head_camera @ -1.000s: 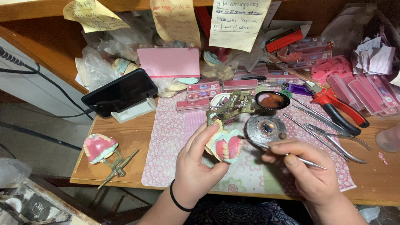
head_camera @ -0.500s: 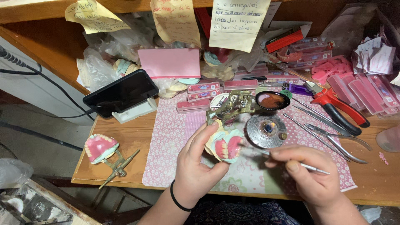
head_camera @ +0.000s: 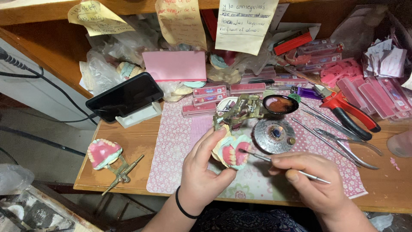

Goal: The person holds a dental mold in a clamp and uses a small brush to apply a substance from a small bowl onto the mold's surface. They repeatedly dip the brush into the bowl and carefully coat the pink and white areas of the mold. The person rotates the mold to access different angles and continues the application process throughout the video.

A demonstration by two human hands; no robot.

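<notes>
My left hand (head_camera: 201,172) grips a denture model (head_camera: 231,151) with pink wax gums and white teeth, mounted on a brass articulator (head_camera: 240,111), and holds it just above the flowered mat (head_camera: 180,146). My right hand (head_camera: 315,184) pinches a thin metal wax tool (head_camera: 285,165) like a pen. Its tip touches the pink wax of the model. A black band circles my left wrist.
A second denture on an articulator (head_camera: 105,155) lies at the left of the wooden bench. A round metal burner (head_camera: 274,135), a small dark bowl (head_camera: 280,104), red-handled pliers (head_camera: 347,112), metal instruments (head_camera: 339,139), pink tooth cards and a propped phone (head_camera: 124,96) crowd the back.
My right hand has shifted slightly, bringing the tool's tip onto the model's wax. The left hand keeps the model in nearly the same spot.
</notes>
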